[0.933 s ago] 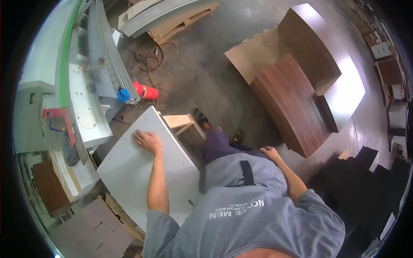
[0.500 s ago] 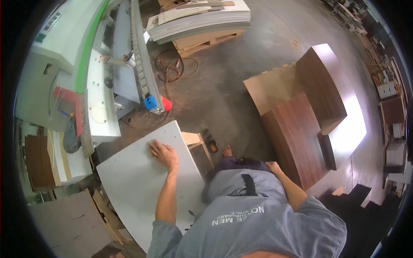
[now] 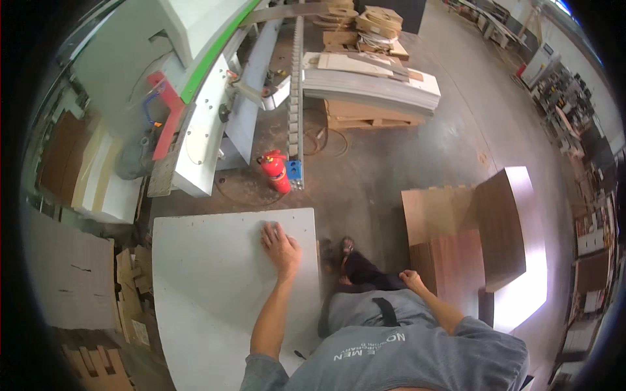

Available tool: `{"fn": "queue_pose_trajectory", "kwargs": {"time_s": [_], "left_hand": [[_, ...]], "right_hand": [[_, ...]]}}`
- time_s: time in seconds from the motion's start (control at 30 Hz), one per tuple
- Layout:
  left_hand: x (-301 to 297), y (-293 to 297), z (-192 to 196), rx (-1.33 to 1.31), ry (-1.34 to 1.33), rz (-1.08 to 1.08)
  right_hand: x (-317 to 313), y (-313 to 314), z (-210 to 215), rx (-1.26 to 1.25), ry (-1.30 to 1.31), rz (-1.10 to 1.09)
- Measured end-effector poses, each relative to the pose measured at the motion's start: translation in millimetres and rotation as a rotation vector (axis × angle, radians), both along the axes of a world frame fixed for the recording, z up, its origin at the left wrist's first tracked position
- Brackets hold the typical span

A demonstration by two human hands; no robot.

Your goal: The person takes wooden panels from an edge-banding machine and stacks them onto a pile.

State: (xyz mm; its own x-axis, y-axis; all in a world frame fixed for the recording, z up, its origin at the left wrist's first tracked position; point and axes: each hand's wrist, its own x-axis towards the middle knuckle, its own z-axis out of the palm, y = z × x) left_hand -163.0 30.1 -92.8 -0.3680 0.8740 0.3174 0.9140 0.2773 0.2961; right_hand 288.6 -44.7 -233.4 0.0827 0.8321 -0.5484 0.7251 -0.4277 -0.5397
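Observation:
My left hand (image 3: 282,249) rests on a large white panel (image 3: 215,287), near its far right corner. Its fingers are apart and a little bent, pressing on the surface with nothing in them. By my right thigh hangs my right hand (image 3: 412,280), curled into a loose fist, with no object showing in it. To the right of that hand stands a brown wood-grain cabinet piece (image 3: 456,260) with a glossy white side. A small dark object (image 3: 300,354) lies on the panel beside my shirt.
A red fire extinguisher (image 3: 276,173) stands beyond the panel, at the end of a roller rail (image 3: 295,98). Further left is a white machine with a green strip (image 3: 212,55). Stacked boards (image 3: 372,88) lie on a pallet ahead. Wood offcuts (image 3: 134,287) are piled left of the panel.
My view has turned and lifted, bringing the whole fire extinguisher into sight. A sandalled foot now shows further forward. My left hand stays on the panel; my right remains by my thigh.

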Motion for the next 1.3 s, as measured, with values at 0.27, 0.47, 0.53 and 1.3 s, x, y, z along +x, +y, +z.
{"fn": "queue_pose_trajectory", "kwargs": {"time_s": [0.27, 0.47, 0.53, 1.3], "left_hand": [[1.6, 1.4, 2.1, -0.008, 0.033, 0.014], [0.7, 0.9, -2.2, 0.003, 0.046, 0.006], [0.1, 0.7, -3.1, -0.089, -0.014, 0.026], [-0.9, -1.9, 11.8, -0.071, -0.037, -0.005]], "right_hand": [[-21.8, 27.3, 4.1, -0.064, 0.025, 0.14], [-14.0, 35.5, -26.4, -0.118, -0.063, 0.32], [-13.0, 42.2, -38.6, -0.041, -0.062, 0.398], [-51.3, 75.9, 6.9, 0.054, -0.063, 0.467]]}}
